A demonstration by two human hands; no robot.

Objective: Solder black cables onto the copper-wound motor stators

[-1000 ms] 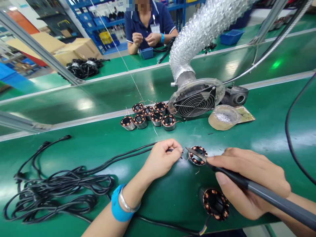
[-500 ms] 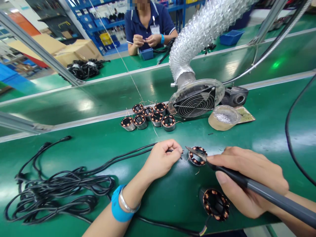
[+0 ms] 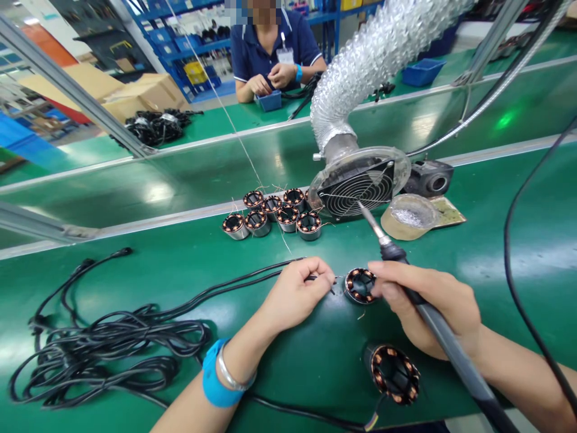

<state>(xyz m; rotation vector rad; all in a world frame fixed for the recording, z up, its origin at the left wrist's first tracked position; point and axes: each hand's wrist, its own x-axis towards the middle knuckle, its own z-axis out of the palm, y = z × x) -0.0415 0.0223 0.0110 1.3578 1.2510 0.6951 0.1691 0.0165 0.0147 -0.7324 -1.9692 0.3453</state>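
My left hand is closed in a pinch on the end of a black cable, whose thin wire ends poke out toward a copper-wound motor stator. In my right hand is a soldering iron, its bare tip pointing up and away, above the bench in front of the fan. The right fingertips are at the stator's right rim; whether they press on it I cannot tell. Nearer me lies a second stator, with coloured wires leading from a black cable at its lower side.
Several stators stand in a group at the back. Beside them are a fan grille on a silver duct and a round tub. Coiled black cables cover the left. A co-worker sits across the bench.
The soldering iron's tip has swung up and away from the stator toward the fan. My right hand has shifted left, its fingertips now at the stator's rim. My left hand stays nearly still.
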